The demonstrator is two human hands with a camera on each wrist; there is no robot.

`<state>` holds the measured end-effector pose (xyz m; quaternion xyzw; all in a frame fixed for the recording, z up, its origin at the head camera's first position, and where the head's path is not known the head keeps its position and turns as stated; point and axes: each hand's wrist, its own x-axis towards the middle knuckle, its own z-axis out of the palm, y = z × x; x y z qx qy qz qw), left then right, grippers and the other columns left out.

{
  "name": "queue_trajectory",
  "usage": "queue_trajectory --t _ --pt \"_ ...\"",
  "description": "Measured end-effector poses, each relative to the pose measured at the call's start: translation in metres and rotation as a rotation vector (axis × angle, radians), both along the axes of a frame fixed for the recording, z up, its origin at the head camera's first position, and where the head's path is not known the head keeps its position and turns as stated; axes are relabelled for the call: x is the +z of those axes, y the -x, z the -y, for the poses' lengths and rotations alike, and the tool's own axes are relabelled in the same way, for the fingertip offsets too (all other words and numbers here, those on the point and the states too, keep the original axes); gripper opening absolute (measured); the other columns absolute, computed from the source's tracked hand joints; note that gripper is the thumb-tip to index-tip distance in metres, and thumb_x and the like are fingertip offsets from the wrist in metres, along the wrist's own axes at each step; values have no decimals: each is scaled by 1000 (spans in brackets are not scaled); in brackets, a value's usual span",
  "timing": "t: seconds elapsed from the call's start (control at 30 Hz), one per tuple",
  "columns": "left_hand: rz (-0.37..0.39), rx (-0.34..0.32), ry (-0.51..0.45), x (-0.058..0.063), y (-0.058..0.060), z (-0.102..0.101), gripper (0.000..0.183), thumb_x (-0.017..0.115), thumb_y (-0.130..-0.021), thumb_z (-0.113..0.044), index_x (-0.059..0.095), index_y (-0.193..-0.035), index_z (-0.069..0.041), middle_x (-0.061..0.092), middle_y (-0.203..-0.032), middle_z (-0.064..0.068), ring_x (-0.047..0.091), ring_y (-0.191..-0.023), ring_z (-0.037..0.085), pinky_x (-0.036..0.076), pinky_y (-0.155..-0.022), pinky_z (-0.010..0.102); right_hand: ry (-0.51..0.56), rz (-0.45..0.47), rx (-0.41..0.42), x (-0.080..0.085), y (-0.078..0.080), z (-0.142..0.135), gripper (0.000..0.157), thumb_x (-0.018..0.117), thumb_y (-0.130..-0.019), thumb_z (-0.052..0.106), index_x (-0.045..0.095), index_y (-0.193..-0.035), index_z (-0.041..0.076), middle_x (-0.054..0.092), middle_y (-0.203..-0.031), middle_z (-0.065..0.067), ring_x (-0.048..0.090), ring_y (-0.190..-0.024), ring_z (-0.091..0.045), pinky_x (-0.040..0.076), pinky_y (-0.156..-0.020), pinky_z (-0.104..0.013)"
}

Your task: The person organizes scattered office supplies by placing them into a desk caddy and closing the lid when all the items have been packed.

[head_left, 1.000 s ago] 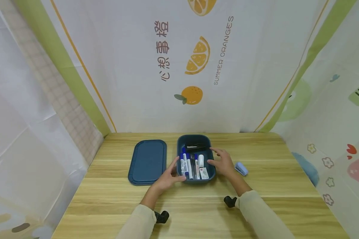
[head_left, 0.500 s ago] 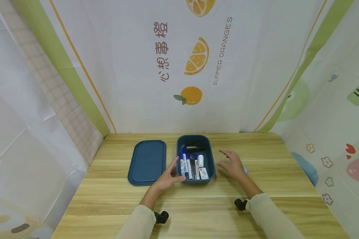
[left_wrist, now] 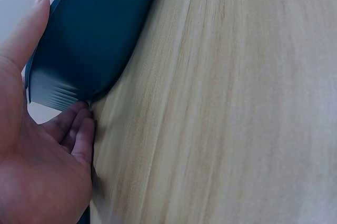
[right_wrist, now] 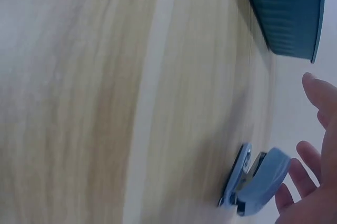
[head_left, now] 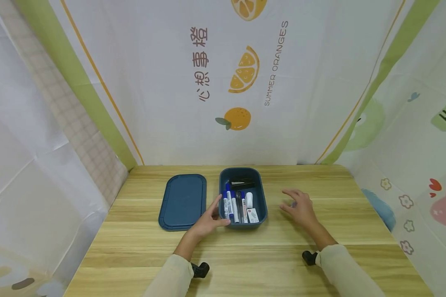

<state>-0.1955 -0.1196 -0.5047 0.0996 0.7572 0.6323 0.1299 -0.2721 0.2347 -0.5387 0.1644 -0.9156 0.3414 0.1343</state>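
Note:
My left hand (head_left: 205, 225) holds the near left corner of a dark blue plastic box (head_left: 261, 198), thumb at the near rim and fingers along the left side. In the left wrist view, the thumb lies against the box wall (left_wrist: 100, 29) and the other fingers bend at its lower corner. Inside the box lie several blue-capped markers (head_left: 235, 208), a small white carton (head_left: 252, 215), a white rounded item (head_left: 249, 200) and a black item (head_left: 243, 183). My right hand (head_left: 301, 208) hovers with parted fingers over a light blue stapler (right_wrist: 261, 179), mostly hidden beneath it in the head view.
A dark blue lid (head_left: 183, 201) lies flat on the wooden table (head_left: 245, 260), left of the box. White printed cloth (head_left: 163, 103) hangs behind the table and on both sides. A black wrist mount (head_left: 200, 270) sits on each forearm.
My right hand has let go of the box's right side and moved rightward over the stapler, which it now mostly covers. The left hand and the box stay in place.

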Motion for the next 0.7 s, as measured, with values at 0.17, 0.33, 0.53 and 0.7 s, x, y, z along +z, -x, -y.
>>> queue_trajectory --t 0.17,0.33,0.53,0.7 --pt "2 -3 -1 -2 1 0 91 70 -90 -9 10 -158 -14 26 -147 38 28 -134 52 25 -106 61 49 94 -6 -2 -1 -10 52 79 -83 16 60 -130 5 49 -133 -25 38 -121 -48 35 -94 -63" --pt "0 -4 5 -4 2 0 92 72 -90 -11 10 -158 -14 27 -146 38 30 -133 51 26 -106 61 11 127 -10 -3 -4 -18 43 76 -85 13 63 -125 3 50 -130 -27 43 -116 -48 45 -83 -56" --pt "5 -1 4 -1 0 1 92 72 -89 -11 10 -158 -14 28 -146 37 31 -133 51 26 -106 61 -24 124 -3 -7 -10 -27 43 77 -83 10 65 -123 3 54 -122 -27 51 -105 -46 47 -77 -55" --pt "1 5 14 -9 5 1 92 72 -89 -10 10 -158 -13 26 -147 38 29 -134 51 25 -106 61 -18 112 10 -11 -14 -33 50 78 -81 11 62 -128 1 56 -119 -28 55 -102 -44 45 -79 -57"
